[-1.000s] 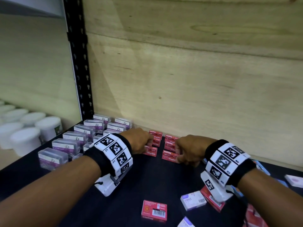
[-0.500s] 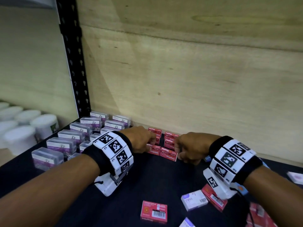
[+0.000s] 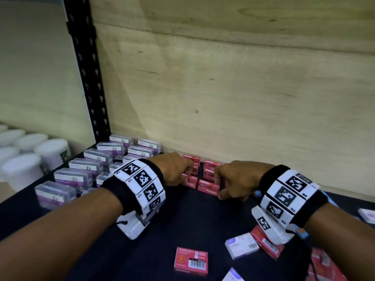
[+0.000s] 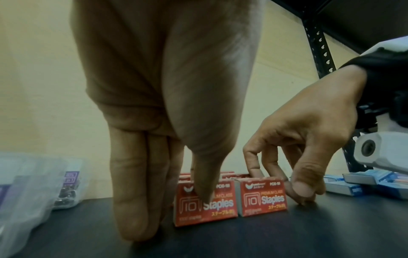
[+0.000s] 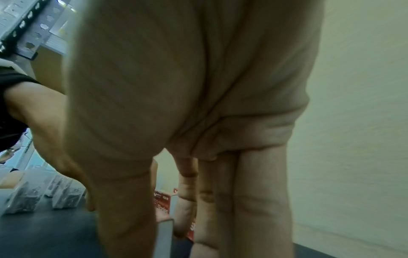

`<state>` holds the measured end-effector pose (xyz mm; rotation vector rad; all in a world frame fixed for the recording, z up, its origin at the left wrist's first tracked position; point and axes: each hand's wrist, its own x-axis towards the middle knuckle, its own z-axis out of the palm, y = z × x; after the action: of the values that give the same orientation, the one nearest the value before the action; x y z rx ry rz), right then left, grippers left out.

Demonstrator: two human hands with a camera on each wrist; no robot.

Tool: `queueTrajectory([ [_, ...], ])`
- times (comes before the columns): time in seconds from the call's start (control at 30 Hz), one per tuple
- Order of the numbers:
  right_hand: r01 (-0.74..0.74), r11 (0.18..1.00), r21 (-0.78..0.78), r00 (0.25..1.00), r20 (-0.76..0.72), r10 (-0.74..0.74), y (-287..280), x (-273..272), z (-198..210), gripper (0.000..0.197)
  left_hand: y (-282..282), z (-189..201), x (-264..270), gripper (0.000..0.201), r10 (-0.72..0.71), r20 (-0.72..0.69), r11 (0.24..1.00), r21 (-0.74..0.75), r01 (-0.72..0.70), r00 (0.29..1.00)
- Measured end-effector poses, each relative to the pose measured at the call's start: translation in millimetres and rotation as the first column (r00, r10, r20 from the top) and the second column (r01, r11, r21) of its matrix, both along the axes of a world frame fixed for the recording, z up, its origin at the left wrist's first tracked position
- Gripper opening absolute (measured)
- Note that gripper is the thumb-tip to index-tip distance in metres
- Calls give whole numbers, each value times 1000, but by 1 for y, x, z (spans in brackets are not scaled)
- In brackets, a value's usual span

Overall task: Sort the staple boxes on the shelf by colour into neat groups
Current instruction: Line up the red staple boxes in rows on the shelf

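Red staple boxes (image 3: 209, 189) stand in two short columns on the black shelf by the plywood back wall. My left hand (image 3: 182, 171) is at the left column. In the left wrist view its fingers (image 4: 132, 200) point straight down beside the front left red box (image 4: 220, 209) and its thumb lies on that box's front face. My right hand (image 3: 221, 185) pinches the front right red box (image 4: 262, 199), index finger curled over the top, thumb at its right end. The right wrist view shows a red box (image 5: 162, 204) between thumb and fingers.
Clear cases with purple labels (image 3: 81, 175) stand in rows at the left. A loose red box (image 3: 190, 260), a white-lilac box (image 3: 241, 246) and another red box (image 3: 267, 244) lie nearer me. Blue boxes (image 4: 364, 181) lie at the right. A black upright (image 3: 87, 78) borders white tubs (image 3: 30, 159).
Both hands stay at the red group; the front red boxes have been nudged slightly back toward the wall and closer into line.
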<state>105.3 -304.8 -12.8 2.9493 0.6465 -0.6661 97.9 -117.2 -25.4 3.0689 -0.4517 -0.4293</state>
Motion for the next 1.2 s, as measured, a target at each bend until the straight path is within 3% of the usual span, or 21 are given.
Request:
queueTrajectory([
  [0.33, 5, 1000, -11, 999, 50, -4, -3, 0, -2, 17, 4, -2, 1, 38, 27, 14, 999, -25, -26, 1000],
  [0.57, 67, 989, 133, 997, 32, -72, -19, -13, 3, 25, 10, 0, -12, 64, 102, -3, 994, -42, -102, 995],
  [0.63, 78, 985, 152, 996, 34, -84, -28, -18, 3, 25, 11, 7, -22, 62, 112, 18, 993, -38, -111, 994],
  [0.73, 76, 987, 139, 995, 50, -84, -43, -24, 4, 28, 6, 19, -40, 41, 76, 56, 997, -26, -75, 996],
  [0.83, 103, 984, 143, 994, -58, -95, -55, -35, 9, 26, -6, 25, -59, 32, -6, -66, 998, -59, 2, 998],
  [0.97, 151, 988, 41, 974, -178, -142, -64, -48, 11, 40, -20, 18, -83, 42, -92, -313, 992, -109, 60, 945],
  [1.2, 155, 982, -105, 966, -191, -173, -68, -70, -1, 63, -24, 0, -99, 48, -139, -360, 988, -117, 103, 923],
])
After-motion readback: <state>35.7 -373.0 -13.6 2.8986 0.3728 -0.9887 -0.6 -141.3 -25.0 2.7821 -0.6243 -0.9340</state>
